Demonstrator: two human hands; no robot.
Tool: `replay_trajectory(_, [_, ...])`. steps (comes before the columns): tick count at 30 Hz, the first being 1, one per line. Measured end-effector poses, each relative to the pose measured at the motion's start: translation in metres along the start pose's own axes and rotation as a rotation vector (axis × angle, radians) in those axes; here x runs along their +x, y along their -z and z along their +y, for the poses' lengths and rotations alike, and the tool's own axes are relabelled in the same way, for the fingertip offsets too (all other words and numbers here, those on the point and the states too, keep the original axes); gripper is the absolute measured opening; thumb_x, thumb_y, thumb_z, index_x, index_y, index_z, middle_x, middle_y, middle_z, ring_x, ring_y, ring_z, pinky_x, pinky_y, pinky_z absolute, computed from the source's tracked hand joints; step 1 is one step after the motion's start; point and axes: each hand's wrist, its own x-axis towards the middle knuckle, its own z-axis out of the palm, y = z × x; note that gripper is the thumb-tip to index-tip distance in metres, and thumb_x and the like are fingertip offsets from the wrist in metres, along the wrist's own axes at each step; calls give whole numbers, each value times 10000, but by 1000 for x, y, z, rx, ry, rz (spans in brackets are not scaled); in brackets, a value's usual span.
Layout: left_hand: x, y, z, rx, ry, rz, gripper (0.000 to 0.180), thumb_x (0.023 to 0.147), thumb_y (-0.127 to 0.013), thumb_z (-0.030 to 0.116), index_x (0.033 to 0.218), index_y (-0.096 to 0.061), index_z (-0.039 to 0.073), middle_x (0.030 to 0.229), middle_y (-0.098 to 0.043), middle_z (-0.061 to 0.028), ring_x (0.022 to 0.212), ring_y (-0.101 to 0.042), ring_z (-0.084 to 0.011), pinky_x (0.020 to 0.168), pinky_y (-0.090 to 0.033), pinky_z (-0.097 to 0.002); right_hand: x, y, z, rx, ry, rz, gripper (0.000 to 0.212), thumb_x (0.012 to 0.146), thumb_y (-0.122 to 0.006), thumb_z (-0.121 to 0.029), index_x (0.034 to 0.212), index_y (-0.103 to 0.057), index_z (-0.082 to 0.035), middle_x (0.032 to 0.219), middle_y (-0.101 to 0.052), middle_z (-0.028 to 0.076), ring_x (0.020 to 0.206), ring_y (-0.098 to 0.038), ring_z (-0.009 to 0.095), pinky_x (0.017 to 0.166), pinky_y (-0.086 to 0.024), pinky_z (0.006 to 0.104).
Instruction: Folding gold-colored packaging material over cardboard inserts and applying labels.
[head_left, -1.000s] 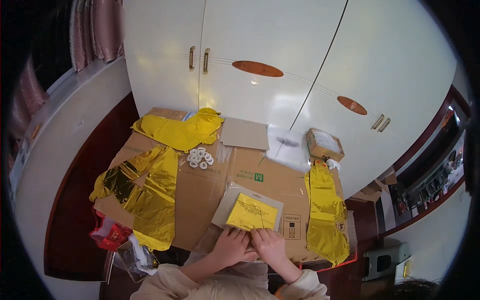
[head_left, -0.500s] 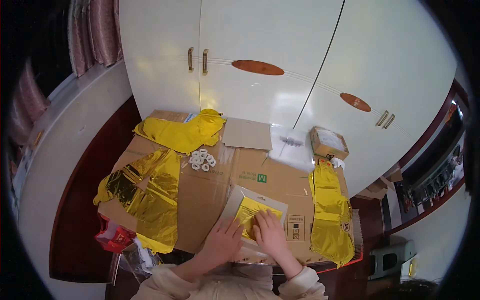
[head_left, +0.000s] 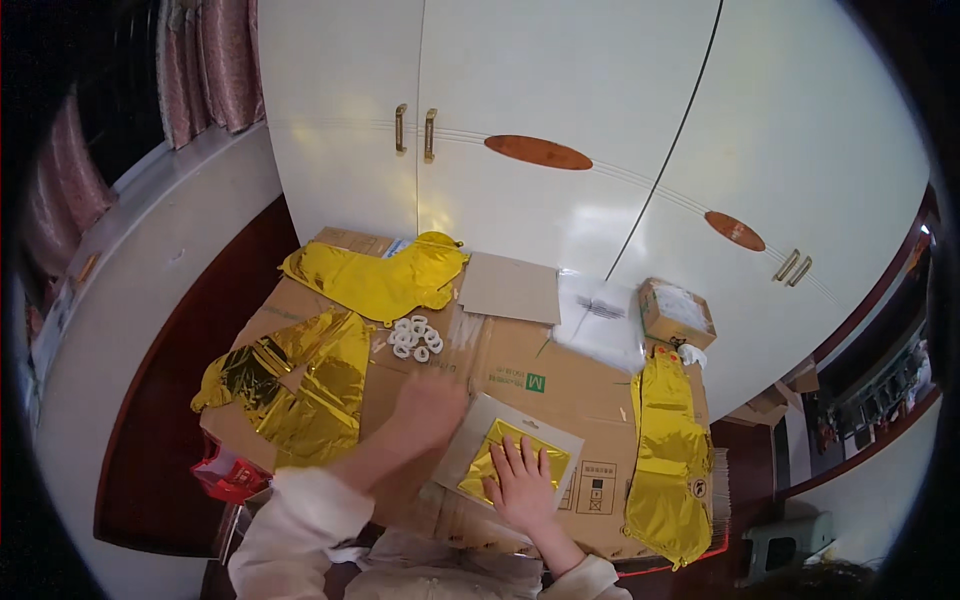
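My right hand point(head_left: 524, 487) lies with its fingers spread on a folded gold foil piece point(head_left: 493, 452), pressing it flat. Under that foil is a grey card point(head_left: 566, 441) with a hang hole at its top. My left hand point(head_left: 432, 408) is off the card and smeared by motion, so its fingers cannot be made out. Just beyond it sits a pile of white rings point(head_left: 415, 338). Flat gold foil balloons lie around: one point(head_left: 380, 280) at the far left, another point(head_left: 325, 385) at the near left, a long one point(head_left: 668, 455) at the right.
Flattened cardboard point(head_left: 590, 380) covers the work surface. At its back are a grey board point(head_left: 512, 290), a clear plastic bag point(head_left: 600, 322) and a small carton point(head_left: 678, 312). A red bag point(head_left: 228, 472) hangs at the left edge. White cabinet doors point(head_left: 540, 80) stand behind.
My left hand has lifted from the card and moved forward toward the white rings. My right hand stays on the gold foil. The whole view has shifted slightly.
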Motion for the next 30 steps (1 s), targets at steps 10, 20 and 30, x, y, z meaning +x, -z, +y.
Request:
replay_trajectory(10, [113,-109,-60,-8,430,-133,279,873,-521,250,935,-714,58,983,-702,-176,933,-683,-328,775,-556,-449,1,1,2,-8,5,10,566,950,-495,-450,1416,-484,-128,1460,-462,127,1381,-379,342,1126,-231,580])
replay_trajectory(20, [111,-98,-57,23,305,-147,191,819,-590,190,839,-707,40,887,-696,-166,870,-682,-343,754,-548,-455,1,5,0,12,-13,-9,576,966,-474,-454,1439,-459,-126,1474,-452,126,1402,-359,338,1138,-218,575])
replay_trajectory(30, [-66,26,21,-365,147,-56,230,916,-561,255,807,-607,57,724,-629,-151,728,-641,-360,660,-513,-476,2,5,-2,17,-6,-40,679,910,-533,-504,1444,-436,-96,1487,-420,153,1408,-320,384,1136,-200,586])
